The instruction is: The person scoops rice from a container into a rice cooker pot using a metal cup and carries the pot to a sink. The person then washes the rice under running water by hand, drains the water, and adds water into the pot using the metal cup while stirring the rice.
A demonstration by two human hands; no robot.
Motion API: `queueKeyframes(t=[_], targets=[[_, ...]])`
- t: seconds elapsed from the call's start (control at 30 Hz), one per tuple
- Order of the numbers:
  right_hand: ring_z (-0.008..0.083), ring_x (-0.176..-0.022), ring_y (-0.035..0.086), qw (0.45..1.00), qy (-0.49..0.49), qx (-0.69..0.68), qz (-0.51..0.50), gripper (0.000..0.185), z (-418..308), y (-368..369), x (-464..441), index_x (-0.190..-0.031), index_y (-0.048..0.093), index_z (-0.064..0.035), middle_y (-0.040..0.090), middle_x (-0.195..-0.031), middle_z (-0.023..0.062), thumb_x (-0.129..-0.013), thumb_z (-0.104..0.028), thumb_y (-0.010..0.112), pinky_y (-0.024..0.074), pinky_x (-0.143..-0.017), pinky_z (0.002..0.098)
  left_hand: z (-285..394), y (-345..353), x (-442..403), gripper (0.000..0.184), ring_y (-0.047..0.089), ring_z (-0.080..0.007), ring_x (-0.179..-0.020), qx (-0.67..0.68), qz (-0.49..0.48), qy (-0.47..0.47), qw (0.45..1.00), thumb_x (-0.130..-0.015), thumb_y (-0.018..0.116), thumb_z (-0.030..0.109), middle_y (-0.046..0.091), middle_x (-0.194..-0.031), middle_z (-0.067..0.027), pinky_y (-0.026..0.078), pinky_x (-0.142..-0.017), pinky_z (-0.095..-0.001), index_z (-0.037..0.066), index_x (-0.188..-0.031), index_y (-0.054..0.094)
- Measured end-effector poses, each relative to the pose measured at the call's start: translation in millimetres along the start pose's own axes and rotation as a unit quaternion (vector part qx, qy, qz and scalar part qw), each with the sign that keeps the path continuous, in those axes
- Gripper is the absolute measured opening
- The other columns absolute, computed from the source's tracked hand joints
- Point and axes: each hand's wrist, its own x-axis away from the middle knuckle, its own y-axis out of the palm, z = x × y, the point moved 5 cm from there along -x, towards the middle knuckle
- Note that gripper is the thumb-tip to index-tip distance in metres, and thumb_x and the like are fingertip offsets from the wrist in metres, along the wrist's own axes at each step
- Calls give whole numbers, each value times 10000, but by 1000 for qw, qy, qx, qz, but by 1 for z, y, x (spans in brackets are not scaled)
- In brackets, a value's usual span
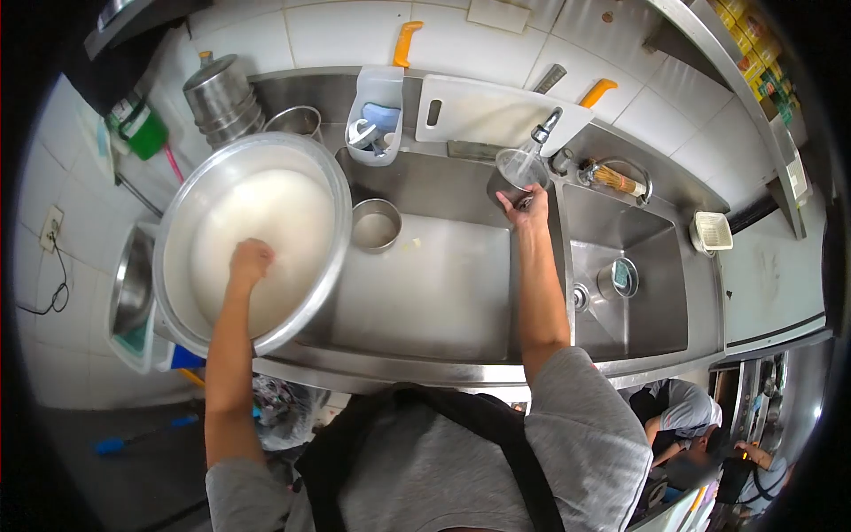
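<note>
My left hand (252, 259) reaches into a large metal basin (340, 208) filled with cloudy white water (266, 199). Its fingers look curled, and whatever they hold, if anything, is hidden. On the right, my right hand (529, 207) grips a metal cup (507, 188) by its side, beneath the faucet (542, 129). Water runs from the spout into the cup, which is slightly tilted. Between my hands, a round metal pot (377, 224) sits in the wide sink (425, 293), beside the basin.
Behind the sink stand a white cutting board (483, 111) and a clear plastic holder (374, 146) with cleaning items. A smaller sink (656, 230) at right holds a metal cup (618, 278). Stacked pots (222, 97) rise at back left. Two people (683, 412) work at lower right.
</note>
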Motion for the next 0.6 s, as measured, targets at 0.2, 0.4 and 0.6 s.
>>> queueKeyframes(t=[0.2, 0.4, 0.6], targets=[[428, -925, 410, 1000, -15, 16, -20, 404, -7, 9, 3, -1027, 386, 25, 380, -1063, 190, -648, -101, 448, 372, -825, 519, -2, 1, -5, 84, 522, -133, -446, -24, 54, 109, 992, -609, 527, -75, 549, -546, -81, 419, -406, -242, -16, -630, 583], [422, -932, 411, 1000, 0, 7, -21, 378, -7, 10, 2, -1003, 399, 34, 397, -1049, 194, -649, -93, 446, 354, -841, 533, -4, 2, -6, 70, 539, -155, -494, -20, 34, 71, 997, -687, 561, 27, 553, -544, -87, 420, -450, -274, -6, -628, 578], [415, -954, 412, 1000, -5, 6, -19, 442, -6, 12, 4, -1046, 385, 43, 398, -1065, 205, -631, -94, 452, 367, -837, 526, 36, -36, 13, 445, 543, -342, -690, -96, 216, -90, 967, -808, 411, 430, 574, -697, -167, 425, -635, -419, 38, -683, 579]])
